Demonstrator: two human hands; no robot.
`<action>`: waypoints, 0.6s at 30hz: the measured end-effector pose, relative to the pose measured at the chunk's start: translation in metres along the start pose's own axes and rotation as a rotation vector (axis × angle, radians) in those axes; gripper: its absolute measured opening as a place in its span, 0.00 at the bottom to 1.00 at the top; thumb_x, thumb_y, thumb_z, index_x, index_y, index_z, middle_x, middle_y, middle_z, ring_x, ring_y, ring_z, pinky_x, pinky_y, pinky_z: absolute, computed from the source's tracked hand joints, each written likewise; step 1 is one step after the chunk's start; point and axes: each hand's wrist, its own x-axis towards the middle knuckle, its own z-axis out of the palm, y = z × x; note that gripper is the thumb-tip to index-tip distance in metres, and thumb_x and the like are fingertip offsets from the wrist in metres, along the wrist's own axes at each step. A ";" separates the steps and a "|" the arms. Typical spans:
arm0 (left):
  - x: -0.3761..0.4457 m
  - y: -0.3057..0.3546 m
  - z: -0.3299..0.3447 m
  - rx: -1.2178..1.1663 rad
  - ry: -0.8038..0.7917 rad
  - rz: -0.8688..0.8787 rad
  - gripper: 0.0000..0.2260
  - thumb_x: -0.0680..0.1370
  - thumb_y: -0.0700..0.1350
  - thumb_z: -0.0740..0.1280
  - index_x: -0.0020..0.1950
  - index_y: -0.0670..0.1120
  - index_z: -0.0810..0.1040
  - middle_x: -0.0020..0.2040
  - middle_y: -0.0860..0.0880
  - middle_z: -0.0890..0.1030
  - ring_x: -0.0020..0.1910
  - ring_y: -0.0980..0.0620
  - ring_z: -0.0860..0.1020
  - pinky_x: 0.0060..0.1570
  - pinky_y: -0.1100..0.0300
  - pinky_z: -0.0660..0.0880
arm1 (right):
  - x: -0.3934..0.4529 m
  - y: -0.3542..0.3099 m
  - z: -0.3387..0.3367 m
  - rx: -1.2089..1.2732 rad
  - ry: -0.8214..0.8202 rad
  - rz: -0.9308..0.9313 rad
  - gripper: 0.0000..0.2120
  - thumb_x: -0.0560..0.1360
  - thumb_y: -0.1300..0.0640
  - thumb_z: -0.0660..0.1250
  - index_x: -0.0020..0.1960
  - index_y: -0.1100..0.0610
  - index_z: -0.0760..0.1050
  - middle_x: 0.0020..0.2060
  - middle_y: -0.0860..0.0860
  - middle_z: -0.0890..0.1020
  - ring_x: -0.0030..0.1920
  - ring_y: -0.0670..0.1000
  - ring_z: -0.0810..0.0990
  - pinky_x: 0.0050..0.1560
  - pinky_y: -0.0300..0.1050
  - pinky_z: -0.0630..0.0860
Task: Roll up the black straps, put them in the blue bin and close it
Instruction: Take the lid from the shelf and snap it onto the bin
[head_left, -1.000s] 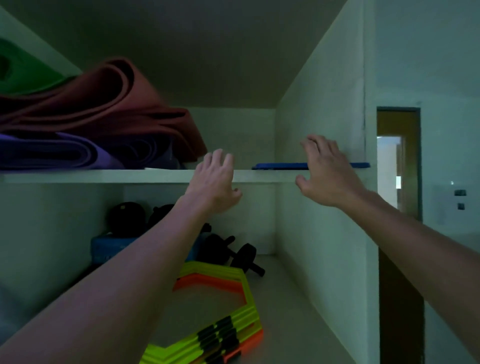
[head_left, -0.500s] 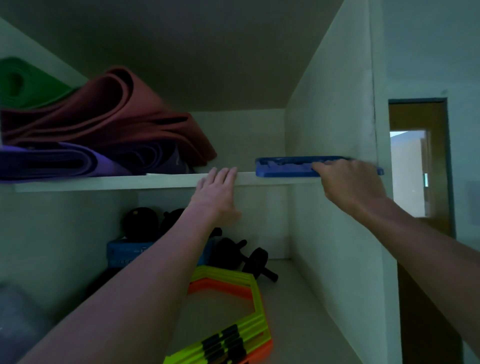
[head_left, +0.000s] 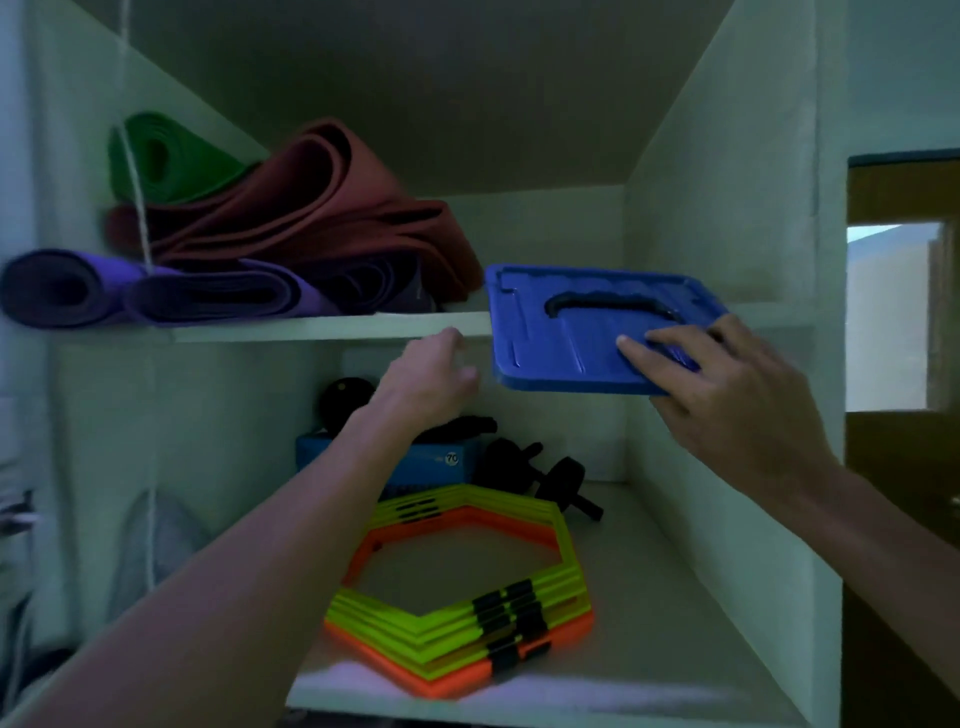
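A flat blue lid (head_left: 571, 332) with a dark recessed handle tilts off the front of the upper shelf (head_left: 322, 328), its near edge hanging past the shelf. My right hand (head_left: 722, 395) grips the lid's near right corner, fingers on top. My left hand (head_left: 431, 379) hovers just below the shelf edge, to the left of the lid, fingers loosely curled and holding nothing. No black straps and no blue bin body show in this view.
Rolled green, red and purple mats (head_left: 270, 244) fill the upper shelf's left. The lower shelf holds stacked yellow and orange hexagon rings (head_left: 467, 597), a blue box (head_left: 426, 462), a black ab wheel (head_left: 550, 478) and a black ball (head_left: 345, 397). A doorway (head_left: 904, 322) opens at right.
My right hand has pulled the blue lid forward off the upper shelf and tipped it down toward me. My left hand dropped slightly below the shelf edge. The camera moved closer.
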 end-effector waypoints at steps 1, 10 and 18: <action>-0.010 -0.009 -0.006 -0.045 0.022 -0.022 0.16 0.77 0.51 0.64 0.63 0.46 0.75 0.59 0.46 0.80 0.52 0.48 0.80 0.49 0.53 0.78 | -0.005 -0.012 -0.004 0.035 0.008 -0.008 0.19 0.78 0.56 0.64 0.68 0.53 0.74 0.55 0.56 0.82 0.48 0.61 0.77 0.43 0.56 0.79; -0.131 -0.114 -0.021 -0.573 0.079 -0.366 0.11 0.81 0.41 0.59 0.45 0.40 0.80 0.36 0.45 0.81 0.33 0.48 0.78 0.26 0.65 0.72 | -0.069 -0.161 -0.007 0.344 0.050 -0.147 0.18 0.78 0.61 0.65 0.67 0.53 0.77 0.48 0.53 0.83 0.38 0.56 0.76 0.33 0.48 0.76; -0.259 -0.215 -0.010 -0.596 -0.041 -0.704 0.10 0.78 0.48 0.69 0.40 0.45 0.82 0.29 0.55 0.80 0.26 0.59 0.77 0.27 0.66 0.72 | -0.137 -0.322 0.006 0.576 -0.224 -0.225 0.23 0.74 0.63 0.71 0.68 0.54 0.76 0.49 0.55 0.81 0.41 0.57 0.77 0.33 0.50 0.76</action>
